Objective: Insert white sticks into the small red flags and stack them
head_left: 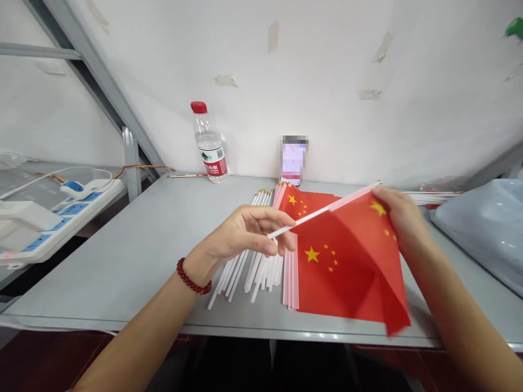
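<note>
My left hand (258, 231), with a dark red beaded bracelet (192, 277) at the wrist, is closed on the white stick (312, 218) of a small red flag. The stick slants up to the right to a gold tip. At that upper end, my right hand (398, 209), slightly blurred, grips the edge of the raised flag (363, 218) with its yellow stars. Below lies a stack of red flags (327, 288) with pale sleeves along the left side. Several loose white sticks (235, 277) with gold tips lie partly behind my left hand.
A water bottle (211, 152) with a red cap and a phone (293, 158) stand against the white wall. Power strips (77, 201) with cables are at left. A grey-blue plastic bag (486, 228) lies at right, with more white sticks (437, 197) behind.
</note>
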The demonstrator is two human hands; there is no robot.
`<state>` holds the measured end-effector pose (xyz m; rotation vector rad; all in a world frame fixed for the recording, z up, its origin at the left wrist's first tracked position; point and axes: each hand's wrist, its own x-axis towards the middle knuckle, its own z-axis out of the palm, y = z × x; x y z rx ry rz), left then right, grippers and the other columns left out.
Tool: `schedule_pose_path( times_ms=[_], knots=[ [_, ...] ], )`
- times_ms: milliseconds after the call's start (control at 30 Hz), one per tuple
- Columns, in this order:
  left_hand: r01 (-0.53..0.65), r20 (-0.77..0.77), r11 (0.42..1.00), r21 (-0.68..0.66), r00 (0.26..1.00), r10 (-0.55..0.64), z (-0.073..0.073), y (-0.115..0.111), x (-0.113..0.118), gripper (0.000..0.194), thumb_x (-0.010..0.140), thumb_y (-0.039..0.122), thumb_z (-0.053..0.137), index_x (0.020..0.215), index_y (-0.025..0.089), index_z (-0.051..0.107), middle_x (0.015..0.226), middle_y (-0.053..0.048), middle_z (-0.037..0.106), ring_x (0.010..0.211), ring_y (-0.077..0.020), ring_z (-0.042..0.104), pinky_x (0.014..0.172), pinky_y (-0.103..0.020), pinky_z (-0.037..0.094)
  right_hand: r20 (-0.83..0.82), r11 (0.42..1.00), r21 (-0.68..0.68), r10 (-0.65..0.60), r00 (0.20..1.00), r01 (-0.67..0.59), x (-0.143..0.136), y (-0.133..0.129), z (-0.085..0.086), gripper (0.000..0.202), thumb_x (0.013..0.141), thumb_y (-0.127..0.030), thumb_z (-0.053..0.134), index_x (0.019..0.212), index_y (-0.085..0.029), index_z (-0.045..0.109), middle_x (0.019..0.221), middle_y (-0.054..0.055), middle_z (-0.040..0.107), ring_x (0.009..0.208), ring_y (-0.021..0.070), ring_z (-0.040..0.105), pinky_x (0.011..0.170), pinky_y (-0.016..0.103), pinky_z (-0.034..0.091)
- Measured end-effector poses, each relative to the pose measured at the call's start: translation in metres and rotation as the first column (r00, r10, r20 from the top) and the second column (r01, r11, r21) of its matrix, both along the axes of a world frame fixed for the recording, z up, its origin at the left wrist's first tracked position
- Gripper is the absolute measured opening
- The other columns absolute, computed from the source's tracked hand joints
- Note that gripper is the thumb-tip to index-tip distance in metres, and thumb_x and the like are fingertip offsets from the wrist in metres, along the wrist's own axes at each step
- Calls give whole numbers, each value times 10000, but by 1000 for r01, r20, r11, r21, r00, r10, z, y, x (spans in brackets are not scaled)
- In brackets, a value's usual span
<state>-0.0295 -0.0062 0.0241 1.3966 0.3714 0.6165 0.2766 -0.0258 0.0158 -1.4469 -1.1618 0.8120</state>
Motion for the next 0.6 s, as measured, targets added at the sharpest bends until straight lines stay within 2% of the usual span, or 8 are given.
schedule_pose_path(
  times_ms=[33, 100, 200, 300, 400, 500, 567, 600],
  knots=[
    [24, -46, 1000, 0, 999, -24, 0, -2, 2, 391, 650, 188, 753, 1027, 231, 655, 761, -21, 703, 669, -147, 629, 577, -259, 477, -78, 991, -116, 57, 995, -66, -11, -4, -2, 290, 778, -462, 592, 652, -215, 509, 565, -4, 549, 482, 157, 510, 459, 279, 381],
    [43, -189, 999, 25, 981, -37, 1, -6, 8, 550, 616, 196, 777, 1132, 231, 590, 764, -11, 676, 673, -138, 616, 616, -266, 481, -187, 924, -249, 249, 950, -291, -33, -11, -6, 283, 795, -482, 589, 739, -206, 562, 650, 24, 614, 561, 188, 581, 507, 290, 426],
    [63, -363, 990, 127, 932, -13, 1, -13, 18, 829, 516, 232, 833, 1266, 267, 483, 958, -39, 623, 734, -137, 599, 605, -249, 469, -203, 836, -278, 430, 880, -473, -56, -17, -13, 314, 801, -484, 600, 719, -186, 543, 634, 2, 585, 537, 143, 538, 504, 253, 395],
    [122, -405, 975, 186, 914, -37, -1, -13, 20, 965, 472, 266, 853, 1332, 322, 417, 1139, -77, 546, 903, -193, 588, 645, -267, 476, -212, 767, -289, 532, 820, -573, -61, -18, -15, 361, 814, -494, 588, 670, -176, 495, 581, -31, 501, 485, 92, 439, 471, 221, 323],
    [104, -427, 970, 219, 904, -1, -3, -12, 18, 823, 607, 364, 786, 1343, 309, 422, 1193, -88, 538, 1033, -221, 544, 705, -280, 464, -197, 661, -299, 663, 722, -688, -57, -19, -14, 403, 820, -477, 590, 610, -173, 430, 534, -59, 365, 461, 63, 312, 455, 216, 246],
    [68, -438, 962, 266, 897, 57, -5, -15, 24, 617, 714, 421, 693, 1280, 250, 515, 1214, -93, 561, 1038, -209, 541, 756, -289, 454, -134, 546, -289, 790, 598, -786, -59, -24, -14, 465, 833, -439, 595, 560, -176, 326, 523, -76, 243, 468, 54, 194, 450, 228, 173],
    [-15, -395, 960, 281, 910, 130, -7, -17, 30, 511, 734, 411, 671, 1195, 206, 586, 1163, -94, 599, 1007, -199, 555, 786, -294, 451, -123, 479, -288, 840, 528, -829, -63, -27, -16, 477, 846, -419, 590, 562, -178, 291, 529, -79, 212, 473, 53, 161, 451, 237, 149],
    [-106, -348, 956, 275, 916, 202, -8, -16, 32, 465, 738, 394, 664, 1149, 185, 609, 1113, -93, 621, 979, -192, 564, 783, -290, 453, -125, 448, -286, 859, 497, -847, -65, -29, -17, 481, 853, -413, 584, 562, -179, 281, 530, -80, 207, 474, 53, 158, 452, 240, 146]
  ],
)
